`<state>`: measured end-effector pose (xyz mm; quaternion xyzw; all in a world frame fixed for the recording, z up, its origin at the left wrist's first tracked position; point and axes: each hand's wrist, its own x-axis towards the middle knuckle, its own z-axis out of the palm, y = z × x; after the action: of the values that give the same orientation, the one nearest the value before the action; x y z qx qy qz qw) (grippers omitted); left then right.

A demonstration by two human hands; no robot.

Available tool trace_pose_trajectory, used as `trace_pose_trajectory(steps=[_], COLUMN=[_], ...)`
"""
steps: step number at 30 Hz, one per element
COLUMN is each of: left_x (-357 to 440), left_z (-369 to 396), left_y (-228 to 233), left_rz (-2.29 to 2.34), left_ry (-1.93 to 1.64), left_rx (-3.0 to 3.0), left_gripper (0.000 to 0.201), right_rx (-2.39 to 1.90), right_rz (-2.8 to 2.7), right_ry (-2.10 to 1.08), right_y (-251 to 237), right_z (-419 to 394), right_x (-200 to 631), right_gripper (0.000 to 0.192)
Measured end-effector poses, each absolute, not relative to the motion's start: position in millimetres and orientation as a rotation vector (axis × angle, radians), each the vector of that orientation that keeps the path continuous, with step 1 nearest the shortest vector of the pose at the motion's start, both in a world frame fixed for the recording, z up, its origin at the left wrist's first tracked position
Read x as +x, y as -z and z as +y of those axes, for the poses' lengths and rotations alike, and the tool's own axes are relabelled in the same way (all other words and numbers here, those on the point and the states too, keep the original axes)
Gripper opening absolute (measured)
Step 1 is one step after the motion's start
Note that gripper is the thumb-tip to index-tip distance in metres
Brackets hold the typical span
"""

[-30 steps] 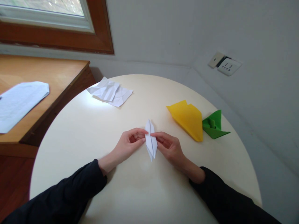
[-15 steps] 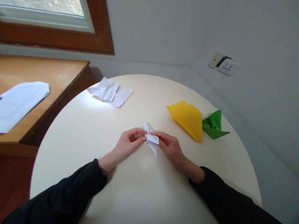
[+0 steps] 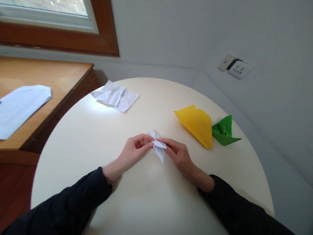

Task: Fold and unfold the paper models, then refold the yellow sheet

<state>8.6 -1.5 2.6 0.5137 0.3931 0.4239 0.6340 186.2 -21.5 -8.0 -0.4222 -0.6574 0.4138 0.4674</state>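
— Round cream table [image 3: 137, 199] against a grey wall, is that right?

— Yes. It fills most of the view, with a wooden desk [image 3: 49, 78] off its left edge and a window frame [image 3: 73, 39] above that.

— What are the hands doing?

— Both meet near the table's middle. The left hand [image 3: 133, 153] and the right hand [image 3: 178, 155] each pinch a small white fold [image 3: 158, 147] between thumb and fingertips, one from each side.

— So both hands are closed on it?

— Clamped on it, yes. The fingers are together on the paper's middle, where a flap lies bent across.

— Is the fold on the table?

— Its lower tip points down toward the near edge, and its upper tip sticks up behind the fingers. Whether it rests on the surface or is held just above, I cannot tell.

— Anything else on the table?

— A yellow fold [image 3: 197, 125] lies toward the right edge, well apart from the hands. A green fold [image 3: 225, 132] sits touching it on the right, nearer the rim. A crumpled sheet [image 3: 114, 96] lies at the far left edge.

— And on the desk?

— A printed page [image 3: 21, 107], flat, near the desk's left side.

— The wall?

— A socket plate [image 3: 236, 67] is on the right-hand wall, above the green fold.

— Sleeves?

— Dark, on both arms.
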Motion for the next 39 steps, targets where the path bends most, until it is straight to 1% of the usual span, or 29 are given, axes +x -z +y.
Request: trace_pose_trajectory(steps=[5, 12, 20, 24, 28, 31, 36, 39], left_x=[8.5, 8.2, 7.2, 6.2, 7.1, 8.6, 10.3, 10.6], left_z=[-0.7, -1.0, -0.5, -0.7, -1.4, -1.6, -1.0, -0.8], left_y=[-2.9, -2.2, 0.1, 0.8, 1.5, 3.5, 7.8, 8.1], left_rz=[0.897, 0.911, 0.883, 0.898, 0.898, 0.882, 0.845, 0.791], left_ry=[-0.969, -0.966, -0.986, -0.999, -0.976, -0.972, -1.009, -1.052], left_rx=[1.194, 1.213, 1.209, 1.247, 1.220, 1.194, 1.184, 1.177], left_gripper=[0.031, 0.031, 0.027, 0.023, 0.024, 0.025, 0.023, 0.024], right_rx=[-1.045, -1.057, -1.006, -1.011, -1.020, -1.030, -1.003, -1.001], right_rz=[-1.614, -1.617, -1.595, -1.627, -1.648, -1.634, -1.466, -1.369], right_ry=[-1.017, -1.011, -1.046, -0.995, -0.961, -0.985, -1.101, -1.153], right_y=[8.3, 7.8, 6.9, 4.6, 2.3, 4.2, 13.9, 16.5], right_z=[-21.4, -22.1, -22.7, -22.6, -22.0, -22.1, -22.4, -22.1], right_x=[185.8, 186.0, 185.3, 185.0, 185.5, 184.6, 180.9, 179.4], right_gripper=[0.024, 0.024, 0.023, 0.023, 0.024, 0.021, 0.010, 0.017])
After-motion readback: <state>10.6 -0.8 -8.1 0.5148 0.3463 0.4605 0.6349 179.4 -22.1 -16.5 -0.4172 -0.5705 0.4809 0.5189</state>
